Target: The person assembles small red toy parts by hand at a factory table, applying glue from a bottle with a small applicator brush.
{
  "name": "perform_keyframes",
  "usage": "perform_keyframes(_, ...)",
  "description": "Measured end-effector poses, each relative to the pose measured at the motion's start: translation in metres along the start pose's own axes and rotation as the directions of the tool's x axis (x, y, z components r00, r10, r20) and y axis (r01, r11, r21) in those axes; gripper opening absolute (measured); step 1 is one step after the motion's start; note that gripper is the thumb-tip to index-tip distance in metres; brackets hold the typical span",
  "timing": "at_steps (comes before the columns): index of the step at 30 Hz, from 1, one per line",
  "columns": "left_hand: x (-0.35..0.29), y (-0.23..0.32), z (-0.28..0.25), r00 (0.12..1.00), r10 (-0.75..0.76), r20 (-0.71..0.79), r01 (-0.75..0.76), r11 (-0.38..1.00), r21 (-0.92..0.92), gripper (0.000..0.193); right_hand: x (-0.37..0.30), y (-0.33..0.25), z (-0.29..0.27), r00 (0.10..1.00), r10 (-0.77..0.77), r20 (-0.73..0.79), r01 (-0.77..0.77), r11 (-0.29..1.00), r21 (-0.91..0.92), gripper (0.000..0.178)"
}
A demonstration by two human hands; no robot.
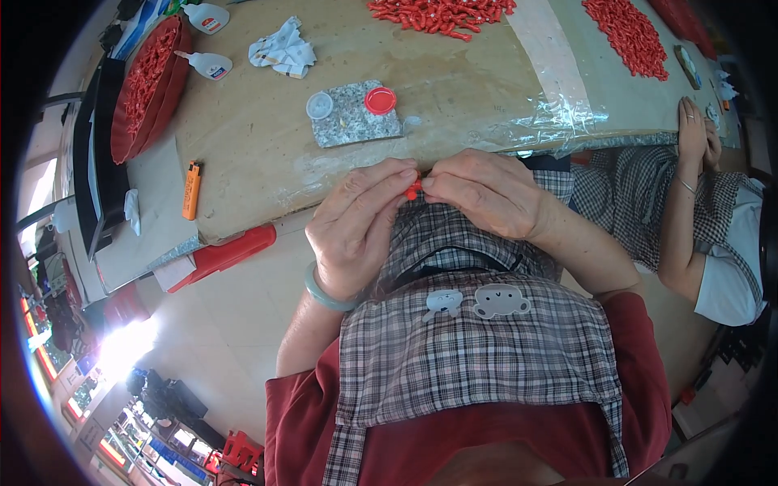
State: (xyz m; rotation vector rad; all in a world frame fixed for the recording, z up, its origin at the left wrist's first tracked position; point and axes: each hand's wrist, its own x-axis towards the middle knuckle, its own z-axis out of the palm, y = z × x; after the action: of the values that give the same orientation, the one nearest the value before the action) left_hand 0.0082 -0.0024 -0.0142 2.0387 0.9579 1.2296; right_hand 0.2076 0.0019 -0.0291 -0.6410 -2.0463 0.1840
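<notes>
Between my two hands, just off the table's near edge, is a small red figure-like piece (412, 191), mostly covered by my fingers. My left hand (356, 215) pinches it from the left, thumb and fingertips pressed together. From the right, my right hand (486, 193) closes its fingertips on the same piece. Beyond my hands lies a grey speckled stone slab (353, 130) carrying a shallow red cap (380, 100) and a small clear round dish (319, 105). A heap of similar red pieces (442, 14) lies farther back.
Left on the table are a red basket of red pieces (146, 97), two white glue bottles (209, 65), an orange lighter (191, 190) and a crumpled tissue (284, 47). Another red heap (626, 36) lies at the far right. A co-worker's hands (695, 130) rest at the right edge.
</notes>
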Motion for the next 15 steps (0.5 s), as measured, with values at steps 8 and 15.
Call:
perform_keyframes(8,-0.001,0.001,0.0,0.999,0.046,0.028,-0.047,0.999,0.027,0.03,-0.003,-0.003,0.0,0.999,0.052,0.007,-0.053,0.997,0.061,0.027)
perform_keyframes(15,-0.003,0.002,0.001,0.998,0.042,0.035,-0.043,0.999,0.024,0.028,-0.002,-0.011,0.001,0.987,0.162,0.0,-0.161,0.982,0.099,0.029)
